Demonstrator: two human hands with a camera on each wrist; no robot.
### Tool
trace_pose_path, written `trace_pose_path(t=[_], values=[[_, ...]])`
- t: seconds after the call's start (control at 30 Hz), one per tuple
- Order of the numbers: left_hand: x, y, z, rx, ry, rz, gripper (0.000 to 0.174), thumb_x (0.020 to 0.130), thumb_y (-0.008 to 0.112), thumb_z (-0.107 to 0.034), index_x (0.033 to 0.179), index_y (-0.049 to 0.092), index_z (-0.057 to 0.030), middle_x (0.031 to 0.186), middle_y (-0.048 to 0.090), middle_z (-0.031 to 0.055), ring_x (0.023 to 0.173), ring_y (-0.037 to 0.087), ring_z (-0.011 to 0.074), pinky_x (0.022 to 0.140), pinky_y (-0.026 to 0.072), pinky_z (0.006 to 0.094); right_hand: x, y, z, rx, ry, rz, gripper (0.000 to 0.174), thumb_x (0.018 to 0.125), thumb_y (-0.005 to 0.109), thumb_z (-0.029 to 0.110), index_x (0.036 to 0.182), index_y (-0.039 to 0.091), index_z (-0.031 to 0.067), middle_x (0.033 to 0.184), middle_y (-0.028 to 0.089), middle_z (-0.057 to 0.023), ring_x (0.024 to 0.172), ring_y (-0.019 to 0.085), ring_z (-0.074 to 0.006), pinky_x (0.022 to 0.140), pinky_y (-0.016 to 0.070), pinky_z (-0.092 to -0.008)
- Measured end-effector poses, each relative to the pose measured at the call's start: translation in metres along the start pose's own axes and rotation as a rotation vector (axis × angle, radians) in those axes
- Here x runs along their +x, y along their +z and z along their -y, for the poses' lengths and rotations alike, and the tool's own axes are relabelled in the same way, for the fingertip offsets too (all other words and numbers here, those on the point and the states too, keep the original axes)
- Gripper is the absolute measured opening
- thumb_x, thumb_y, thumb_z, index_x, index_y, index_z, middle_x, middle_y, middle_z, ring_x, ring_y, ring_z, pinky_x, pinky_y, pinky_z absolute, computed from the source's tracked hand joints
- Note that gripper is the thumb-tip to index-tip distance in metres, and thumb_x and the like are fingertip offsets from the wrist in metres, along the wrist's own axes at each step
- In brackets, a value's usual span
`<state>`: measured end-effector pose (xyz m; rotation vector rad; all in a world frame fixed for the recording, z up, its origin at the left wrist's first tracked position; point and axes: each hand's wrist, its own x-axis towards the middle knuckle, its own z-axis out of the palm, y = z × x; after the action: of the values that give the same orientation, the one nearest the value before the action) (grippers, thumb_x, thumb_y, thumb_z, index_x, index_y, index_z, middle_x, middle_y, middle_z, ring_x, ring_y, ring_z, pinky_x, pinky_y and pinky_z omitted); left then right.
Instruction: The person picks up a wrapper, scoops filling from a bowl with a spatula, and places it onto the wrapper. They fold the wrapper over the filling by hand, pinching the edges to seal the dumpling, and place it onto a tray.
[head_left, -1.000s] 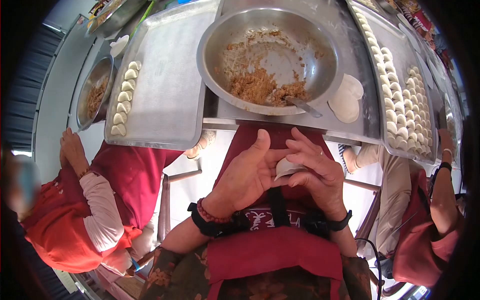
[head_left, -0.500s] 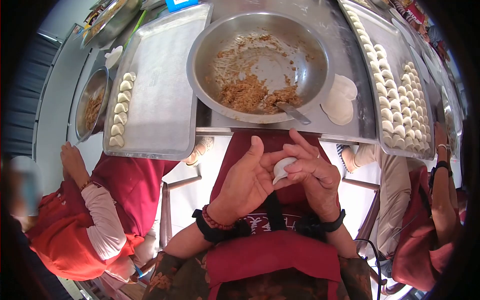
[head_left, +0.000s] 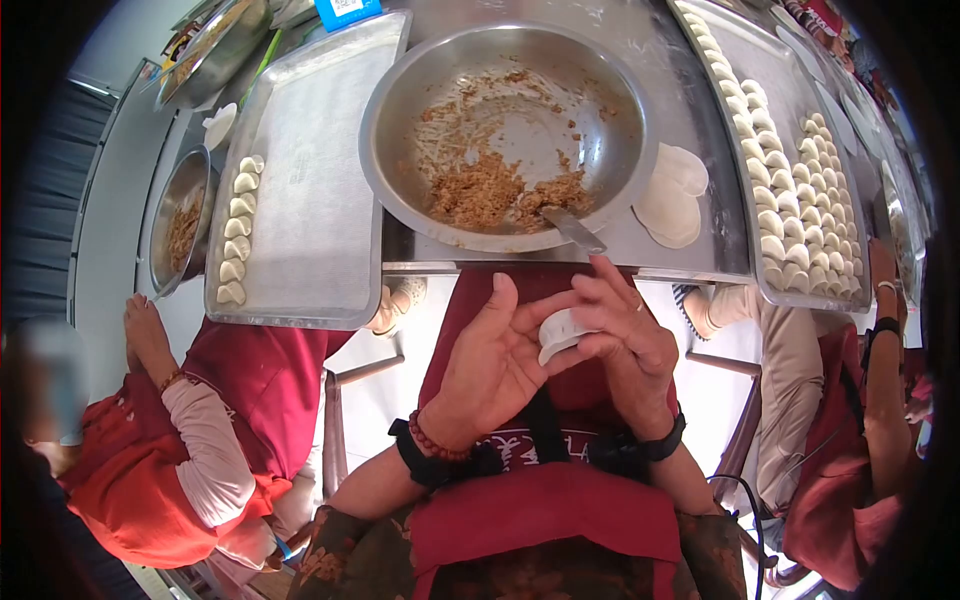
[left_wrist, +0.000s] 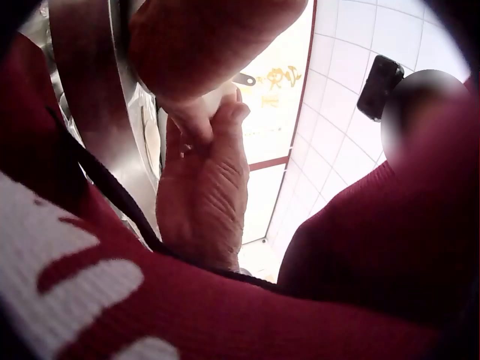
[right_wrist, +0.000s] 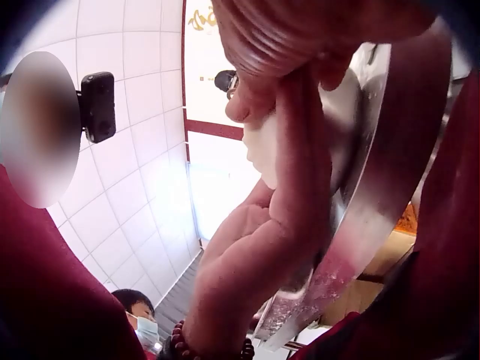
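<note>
In the head view a white folded dumpling [head_left: 562, 332] is held between the two hands, over the lap below the table edge. The right hand [head_left: 635, 350] pinches its edge between thumb and fingers. Palm up, the left hand [head_left: 492, 358] has its thumb raised and its fingers extended under the dumpling. The right wrist view shows the pale dough [right_wrist: 262, 150] against the left hand's fingers, its edge wavy. In the left wrist view the right hand [left_wrist: 202, 187] pinches the dough, partly hidden by the left hand [left_wrist: 210, 45].
A steel bowl [head_left: 380, 185] of filling with a spoon [head_left: 575, 232] stands ahead. Round wrappers [head_left: 668, 212] lie right of it. Trays with dumplings stand left [head_left: 310, 170] and right [head_left: 775, 60]. People sit on both sides; a smaller bowl [head_left: 205, 200] is at far left.
The dumpling has turned between the fingers and now shows more of its pale side. Both hands stay together over the lap. The bowl and trays have shifted slightly left in the head view.
</note>
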<state>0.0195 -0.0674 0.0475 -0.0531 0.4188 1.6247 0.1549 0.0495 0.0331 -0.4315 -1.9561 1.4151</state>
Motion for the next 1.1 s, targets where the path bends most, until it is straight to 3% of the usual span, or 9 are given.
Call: trace_pose_path(t=[0.2, 0.37, 0.53, 0.6, 0.73, 0.8, 1.1], values=[[-0.001, 0.004, -0.003, -0.015, 0.092, -0.069, 0.072, 0.106, 0.021, -0.053, 0.133, 0.050, 0.0076, 0.132, 0.058, 0.0200, 0.127, 0.054, 0.0313, 0.112, 0.0412, 0.0461, -0.003, -0.001, 0.002, -0.136, 0.013, -0.123, 0.029, 0.078, 0.081, 0.010, 0.104, 0.070, 0.0043, 0.125, 0.067, -0.0157, 0.133, 0.052, -0.0340, 0.106, 0.0421, -0.0426], [-0.002, 0.001, -0.003, -0.003, 0.116, -0.095, 0.071, 0.106, 0.022, -0.052, 0.134, 0.051, 0.0071, 0.137, 0.054, 0.0237, 0.131, 0.051, 0.0339, 0.115, 0.0386, 0.0485, -0.008, 0.004, -0.010, -0.028, -0.020, -0.134, 0.030, 0.077, 0.082, 0.010, 0.104, 0.069, 0.0054, 0.124, 0.067, -0.0148, 0.133, 0.052, -0.0338, 0.106, 0.0432, -0.0414], [-0.005, 0.005, -0.009, 0.126, 0.136, -0.122, 0.071, 0.106, 0.023, -0.051, 0.134, 0.049, 0.0084, 0.134, 0.056, 0.0234, 0.129, 0.052, 0.0337, 0.114, 0.0389, 0.0479, -0.002, 0.001, 0.002, -0.098, 0.091, -0.063, 0.033, 0.076, 0.083, 0.013, 0.105, 0.069, 0.0076, 0.130, 0.064, -0.0145, 0.137, 0.047, -0.0344, 0.107, 0.0420, -0.0402], [-0.007, 0.003, -0.012, 0.177, 0.108, -0.153, 0.069, 0.106, 0.027, -0.050, 0.134, 0.047, 0.0096, 0.129, 0.058, 0.0196, 0.123, 0.056, 0.0290, 0.108, 0.0449, 0.0432, 0.003, 0.003, 0.013, -0.121, 0.147, -0.044, 0.034, 0.075, 0.082, 0.014, 0.106, 0.069, 0.0090, 0.134, 0.061, -0.0145, 0.139, 0.044, -0.0352, 0.107, 0.0408, -0.0408], [-0.011, 0.000, -0.014, 0.251, 0.010, -0.142, 0.068, 0.106, 0.030, -0.052, 0.134, 0.047, 0.0076, 0.125, 0.058, 0.0139, 0.113, 0.059, 0.0210, 0.096, 0.0495, 0.0356, 0.005, 0.003, 0.013, -0.300, -0.045, 0.207, 0.031, 0.074, 0.081, 0.017, 0.103, 0.069, 0.0145, 0.138, 0.059, -0.0108, 0.142, 0.040, -0.0357, 0.107, 0.0385, -0.0441], [-0.013, 0.006, -0.013, 0.321, -0.008, -0.123, 0.068, 0.106, 0.027, -0.053, 0.137, 0.045, 0.0054, 0.129, 0.058, 0.0165, 0.115, 0.059, 0.0230, 0.098, 0.0488, 0.0369, 0.006, 0.006, 0.017, -0.388, -0.128, 0.310, 0.028, 0.074, 0.080, 0.019, 0.100, 0.070, 0.0162, 0.138, 0.059, -0.0085, 0.142, 0.040, -0.0357, 0.107, 0.0375, -0.0457], [-0.017, 0.003, -0.010, 0.417, -0.088, -0.090, 0.066, 0.106, 0.026, -0.053, 0.136, 0.047, 0.0023, 0.134, 0.055, 0.0163, 0.119, 0.057, 0.0225, 0.100, 0.0476, 0.0368, 0.002, 0.010, 0.019, -0.434, -0.181, 0.399, 0.016, 0.072, 0.079, 0.010, 0.087, 0.074, 0.0130, 0.137, 0.060, -0.0059, 0.141, 0.042, -0.0337, 0.109, 0.0377, -0.0467]])
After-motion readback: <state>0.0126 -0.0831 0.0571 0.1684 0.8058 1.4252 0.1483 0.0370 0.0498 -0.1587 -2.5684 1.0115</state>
